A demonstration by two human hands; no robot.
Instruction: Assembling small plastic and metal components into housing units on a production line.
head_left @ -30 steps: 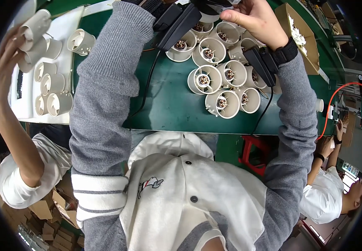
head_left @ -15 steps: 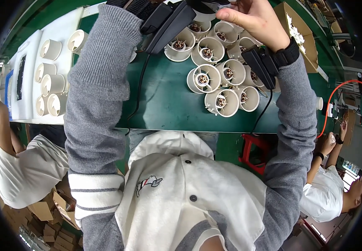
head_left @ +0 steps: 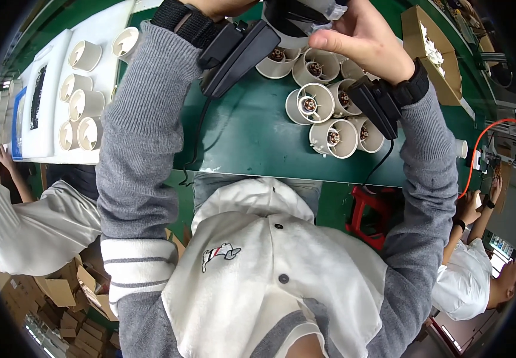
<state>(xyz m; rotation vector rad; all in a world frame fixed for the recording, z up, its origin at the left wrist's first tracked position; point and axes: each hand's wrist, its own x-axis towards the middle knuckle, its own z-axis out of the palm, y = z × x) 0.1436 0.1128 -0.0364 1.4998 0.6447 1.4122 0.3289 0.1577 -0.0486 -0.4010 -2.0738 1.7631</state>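
Note:
At the top edge, a dark rounded object with clear plastic round it (head_left: 293,22) is partly cut off by the picture. My right hand (head_left: 368,45) is curled at its right side, thumb beneath and fingers against the clear plastic. Of my left hand (head_left: 225,6) only the back near the wrist shows, left of that object; its fingers are out of view. Below and behind the hands stand several off-white cylindrical housings (head_left: 310,104), open at the top, each with a copper-wound motor core inside. Black devices with cables are strapped at both my wrists.
A cardboard box (head_left: 434,56) with white pieces stands at the far right. White foam (head_left: 55,56) on the left carries more off-white housings (head_left: 86,104). The green table's front edge (head_left: 252,170) runs before me. Co-workers sit on both sides; a red stool (head_left: 368,218) is below.
The view has shifted, so the housings appear farther right and higher. The dark object has come lower into the picture, showing more of itself, with my right hand still at it.

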